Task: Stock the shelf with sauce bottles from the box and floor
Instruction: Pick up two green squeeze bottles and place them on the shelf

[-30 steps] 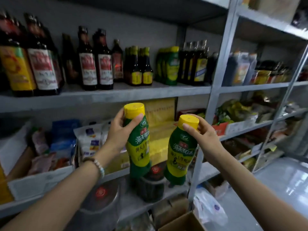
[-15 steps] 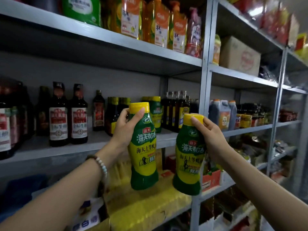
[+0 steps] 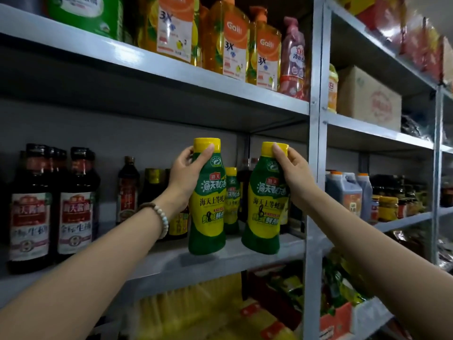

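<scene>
so, left hand [image 3: 185,176], right hand [image 3: 292,173] grip 海天 bottles [image 3: 208,218] [image 3: 266,213].

Orange bottles [image 3: 230,45] read "Gail" and "3X". Green sauce bottles [image 3: 208,204]: "海天", "海天上等蚝". Dark bottles [image 3: 74,217], red-white labels: "金标生抽".

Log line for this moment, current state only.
phase: placing bottles | left hand: grips left bottle neck | right hand: pinches right bottle cap | bases: over shelf front, contact unclear
</scene>
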The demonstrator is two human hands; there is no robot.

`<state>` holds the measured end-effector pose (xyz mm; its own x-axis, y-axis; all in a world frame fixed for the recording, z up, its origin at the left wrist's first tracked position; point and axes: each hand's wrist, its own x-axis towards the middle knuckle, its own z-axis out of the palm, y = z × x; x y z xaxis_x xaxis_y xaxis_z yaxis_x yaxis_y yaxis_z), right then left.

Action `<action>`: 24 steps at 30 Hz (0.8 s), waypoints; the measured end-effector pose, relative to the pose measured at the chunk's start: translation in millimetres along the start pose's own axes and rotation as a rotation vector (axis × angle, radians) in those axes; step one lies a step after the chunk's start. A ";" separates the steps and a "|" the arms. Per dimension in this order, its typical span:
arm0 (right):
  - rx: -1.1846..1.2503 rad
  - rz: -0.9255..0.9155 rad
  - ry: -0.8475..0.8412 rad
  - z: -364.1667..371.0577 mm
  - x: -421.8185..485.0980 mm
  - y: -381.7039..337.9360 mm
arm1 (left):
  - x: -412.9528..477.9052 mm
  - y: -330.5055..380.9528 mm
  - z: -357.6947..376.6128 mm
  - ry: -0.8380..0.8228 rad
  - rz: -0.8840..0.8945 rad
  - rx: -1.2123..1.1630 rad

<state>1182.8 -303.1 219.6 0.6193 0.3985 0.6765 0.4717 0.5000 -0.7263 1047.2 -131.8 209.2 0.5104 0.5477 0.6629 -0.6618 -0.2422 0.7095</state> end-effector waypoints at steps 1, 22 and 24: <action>0.016 0.004 -0.002 -0.7 10.7 8.4 | 6.2 -6.5 1.7 0.009 0.007 -0.002; 0.147 0.080 -0.355 -38.7 99.6 140.5 | 42.4 -125.1 50.7 0.179 -0.006 0.083; 0.154 0.080 -0.352 -41.4 100.8 143.4 | 43.1 -128.5 51.5 0.177 -0.005 0.106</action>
<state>1338.9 -223.0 178.6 0.3848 0.6672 0.6379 0.3144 0.5550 -0.7701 1182.6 -118.4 158.9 0.4029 0.6791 0.6135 -0.5932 -0.3167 0.7401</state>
